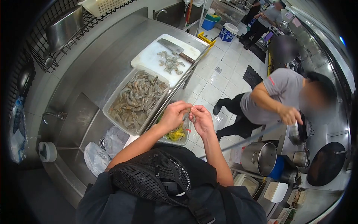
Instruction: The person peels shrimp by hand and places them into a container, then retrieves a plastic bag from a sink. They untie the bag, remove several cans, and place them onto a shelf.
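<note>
here, our left hand (174, 115) and right hand (202, 119) are pinching a small shrimp (192, 117). we are standing beside a tub (121, 87) of heaped shrimp (142, 91).

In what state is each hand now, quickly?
Left hand: pinched closed; whether it holds anything cannot be told.
Right hand: closed, apparently on a shrimp.

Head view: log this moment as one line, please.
left hand, right hand: fingertips together, any held item unclear | tub: heaped shrimp | white board: cleaver, loose shrimp
</note>
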